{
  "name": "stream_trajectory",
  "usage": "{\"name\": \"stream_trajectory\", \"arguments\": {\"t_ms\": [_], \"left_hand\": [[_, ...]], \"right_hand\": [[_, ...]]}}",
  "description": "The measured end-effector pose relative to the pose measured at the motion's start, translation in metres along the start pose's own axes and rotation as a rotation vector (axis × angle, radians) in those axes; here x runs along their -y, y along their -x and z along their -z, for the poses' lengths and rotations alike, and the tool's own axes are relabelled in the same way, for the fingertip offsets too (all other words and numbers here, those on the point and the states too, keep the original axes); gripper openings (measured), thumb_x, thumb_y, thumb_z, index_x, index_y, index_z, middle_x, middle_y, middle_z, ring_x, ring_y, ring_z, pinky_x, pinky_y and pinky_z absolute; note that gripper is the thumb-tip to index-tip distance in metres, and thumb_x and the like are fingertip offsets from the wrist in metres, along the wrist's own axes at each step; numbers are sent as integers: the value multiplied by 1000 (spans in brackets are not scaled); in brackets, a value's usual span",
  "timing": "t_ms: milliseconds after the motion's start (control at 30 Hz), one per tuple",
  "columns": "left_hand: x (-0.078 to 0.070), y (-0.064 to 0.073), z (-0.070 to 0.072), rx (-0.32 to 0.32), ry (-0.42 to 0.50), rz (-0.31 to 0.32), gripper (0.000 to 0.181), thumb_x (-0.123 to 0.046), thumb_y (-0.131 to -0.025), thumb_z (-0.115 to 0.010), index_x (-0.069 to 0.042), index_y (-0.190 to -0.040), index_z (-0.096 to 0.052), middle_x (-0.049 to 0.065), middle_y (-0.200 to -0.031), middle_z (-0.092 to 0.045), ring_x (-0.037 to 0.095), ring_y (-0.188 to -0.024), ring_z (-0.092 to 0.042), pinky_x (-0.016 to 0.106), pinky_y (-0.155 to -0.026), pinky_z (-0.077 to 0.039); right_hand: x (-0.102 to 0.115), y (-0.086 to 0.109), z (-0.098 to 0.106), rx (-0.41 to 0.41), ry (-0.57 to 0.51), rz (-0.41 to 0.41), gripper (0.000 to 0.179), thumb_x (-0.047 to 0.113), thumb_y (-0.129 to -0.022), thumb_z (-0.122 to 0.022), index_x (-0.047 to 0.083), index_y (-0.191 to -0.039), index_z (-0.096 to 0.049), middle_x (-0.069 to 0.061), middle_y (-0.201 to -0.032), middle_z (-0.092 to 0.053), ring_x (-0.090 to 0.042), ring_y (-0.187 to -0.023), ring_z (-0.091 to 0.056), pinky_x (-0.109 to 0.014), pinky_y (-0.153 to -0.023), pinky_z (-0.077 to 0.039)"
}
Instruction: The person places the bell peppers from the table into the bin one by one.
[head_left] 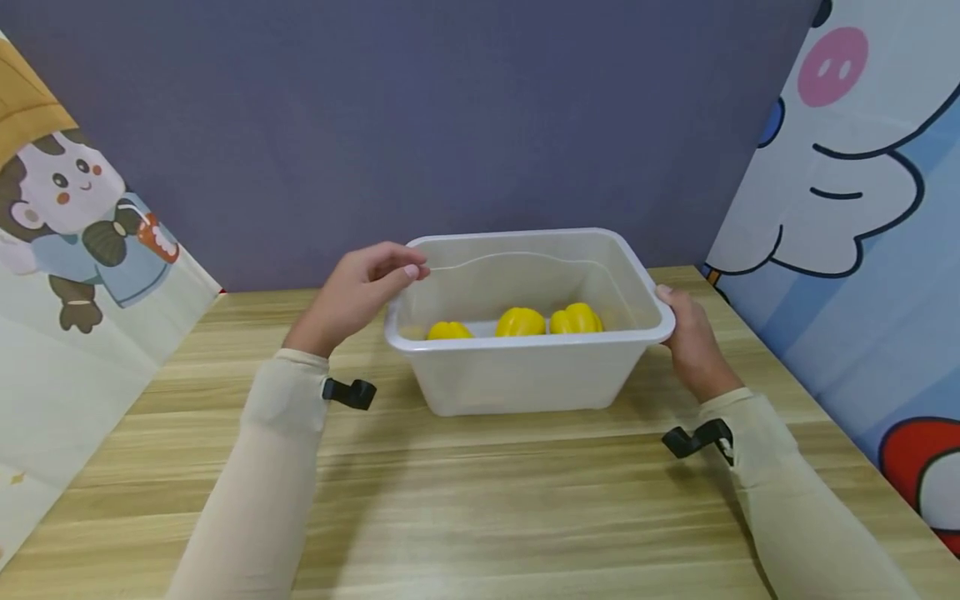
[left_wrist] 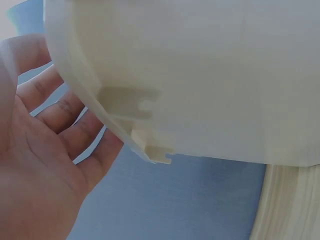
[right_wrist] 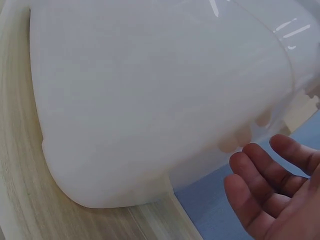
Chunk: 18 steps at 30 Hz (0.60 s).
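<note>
A white plastic bin (head_left: 517,375) stands on the wooden table, with three yellow bell peppers (head_left: 521,322) in it, their lower parts hidden by the front wall. My left hand (head_left: 360,292) is at the bin's left end, its thumb and fingers loosely bent over the rim corner. In the left wrist view, the left fingers (left_wrist: 62,112) spread apart beside the rim's edge. At the opposite end my right hand (head_left: 693,342) holds the rim, thumb on top and fingers below. The right wrist view has those bent fingers (right_wrist: 260,175) close to the outer side wall (right_wrist: 150,110).
The wooden table (head_left: 480,500) reaches back to a dark blue-grey panel (head_left: 450,125). Cartoon-printed sheets flank it on the left (head_left: 90,333) and right (head_left: 825,333). Each wrist carries a small black mount (head_left: 351,393).
</note>
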<state>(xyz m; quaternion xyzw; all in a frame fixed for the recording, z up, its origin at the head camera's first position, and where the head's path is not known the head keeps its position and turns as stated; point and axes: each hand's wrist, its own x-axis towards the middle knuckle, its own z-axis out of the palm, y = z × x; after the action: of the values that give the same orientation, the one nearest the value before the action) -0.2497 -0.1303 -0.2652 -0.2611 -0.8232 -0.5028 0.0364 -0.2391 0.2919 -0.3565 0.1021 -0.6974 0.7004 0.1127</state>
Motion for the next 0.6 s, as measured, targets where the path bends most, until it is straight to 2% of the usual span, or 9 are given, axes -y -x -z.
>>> {"name": "stream_trajectory", "arguments": {"t_ms": [167,300,400,600], "left_hand": [[5,7,1,-93,19,4,29,-33,-92,-57,-16,-115,-61,3,-112,-63,19,-109,-56,36,-91,-45],[12,14,6,-163,25,0,30,-31,-92,-57,-12,-115,-62,5,-111,-62,21,-105,-56,36,-91,-45],[18,18,8,-181,42,1,31,-31,-92,-57,-11,-115,-61,5,-111,-62,23,-103,-57,34,-90,-46],[26,25,8,-193,26,-6,32,-35,-91,-57,-13,-114,-62,4,-110,-61,17,-100,-56,34,-88,-47]], "right_hand": [[2,0,1,-10,56,-9,37,37,-97,-43,10,-85,-66,5,-77,-62,-10,-69,-53,-25,-62,-44],[3,1,1,-10,48,-15,36,37,-97,-43,11,-86,-67,5,-78,-62,-10,-69,-53,-25,-62,-44],[3,1,1,-9,24,-15,34,35,-97,-44,12,-87,-67,5,-78,-62,-10,-69,-53,-25,-62,-43],[4,0,1,-12,-11,-11,32,33,-97,-45,14,-83,-67,5,-76,-62,-8,-67,-54,-23,-61,-44]]}}
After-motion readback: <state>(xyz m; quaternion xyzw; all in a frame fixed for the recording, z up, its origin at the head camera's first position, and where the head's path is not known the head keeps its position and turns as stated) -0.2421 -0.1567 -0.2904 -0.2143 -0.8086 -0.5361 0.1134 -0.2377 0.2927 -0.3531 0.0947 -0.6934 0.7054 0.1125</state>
